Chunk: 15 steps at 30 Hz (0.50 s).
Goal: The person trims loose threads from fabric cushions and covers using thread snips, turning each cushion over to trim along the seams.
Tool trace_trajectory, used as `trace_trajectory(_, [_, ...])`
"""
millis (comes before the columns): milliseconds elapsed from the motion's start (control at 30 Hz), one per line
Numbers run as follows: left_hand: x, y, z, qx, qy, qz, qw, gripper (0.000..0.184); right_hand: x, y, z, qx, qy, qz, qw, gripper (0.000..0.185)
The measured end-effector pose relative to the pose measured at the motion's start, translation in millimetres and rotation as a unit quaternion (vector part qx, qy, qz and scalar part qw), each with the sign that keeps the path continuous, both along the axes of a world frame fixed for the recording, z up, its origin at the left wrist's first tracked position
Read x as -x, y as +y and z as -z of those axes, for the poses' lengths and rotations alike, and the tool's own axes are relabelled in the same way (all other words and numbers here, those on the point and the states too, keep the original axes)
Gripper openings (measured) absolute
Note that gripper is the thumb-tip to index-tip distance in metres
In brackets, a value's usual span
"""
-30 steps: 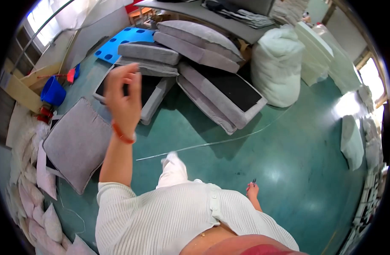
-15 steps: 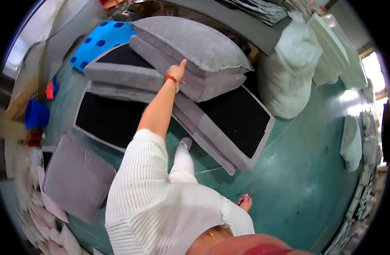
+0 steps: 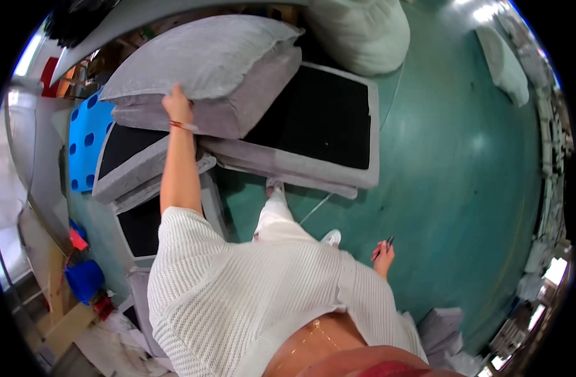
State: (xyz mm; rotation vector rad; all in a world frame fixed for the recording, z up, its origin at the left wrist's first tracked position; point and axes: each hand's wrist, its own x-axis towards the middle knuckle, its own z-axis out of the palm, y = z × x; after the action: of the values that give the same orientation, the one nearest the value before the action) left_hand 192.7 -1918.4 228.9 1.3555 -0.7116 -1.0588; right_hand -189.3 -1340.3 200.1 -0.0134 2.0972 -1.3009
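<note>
My left hand [image 3: 178,105] is closed at the near lower edge of a puffy grey cushion [image 3: 206,53], its fingertips partly hidden there. That cushion lies on a thicker grey block cushion [image 3: 222,118]. Below these are long grey upholstered pieces with black undersides; one black panel [image 3: 319,116] faces up on the right, another [image 3: 128,151] on the left. Out to my right side, my right hand [image 3: 383,256] is closed around a small dark pointed tool [image 3: 390,240], whose exact kind is too small to tell.
A blue sheet with dark spots [image 3: 84,147] stands behind the stack at left. A stuffed white sack [image 3: 366,34] is beyond it. A blue bucket [image 3: 85,281] and wooden boards are at far left. More grey cushions [image 3: 441,327] lie behind me at right, on the green floor [image 3: 451,182].
The view has turned, and the stack now appears further left and higher. My left hand stays at the cushion's edge, its raised thumb now lowered. My right hand still holds the tool.
</note>
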Motion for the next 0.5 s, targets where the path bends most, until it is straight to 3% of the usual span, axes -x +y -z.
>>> trace_trajectory(67, [12,19,-57,0.010,0.006,-0.029,0.999,0.023,8,30,3,0.001,-0.011,0.013,1.000,0.021])
trace_trajectory(233, [51,111,-170,0.074,-0.027,0.091,0.993,0.021,23,102,19,0.041,0.030,0.031,0.998,0.022])
trace_trajectory(333, [102,195,-226,0.193,-0.066,0.172,0.964,0.023,37,161,16,0.061,0.040,0.049,0.996,0.022])
trace_trajectory(400, [150,220,-274,0.198,-0.038,0.134,0.970,0.015,48,156,-8,0.077,0.059,0.073,0.993,0.022])
trace_trajectory(467, [178,248,-295,0.280,-0.018,0.305,0.910,0.011,50,209,-16,0.088,0.071,0.096,0.989,0.022])
trace_trajectory(500, [204,270,-297,0.379,-0.130,0.282,0.872,0.013,55,243,-15,0.083,0.068,0.132,0.985,0.022])
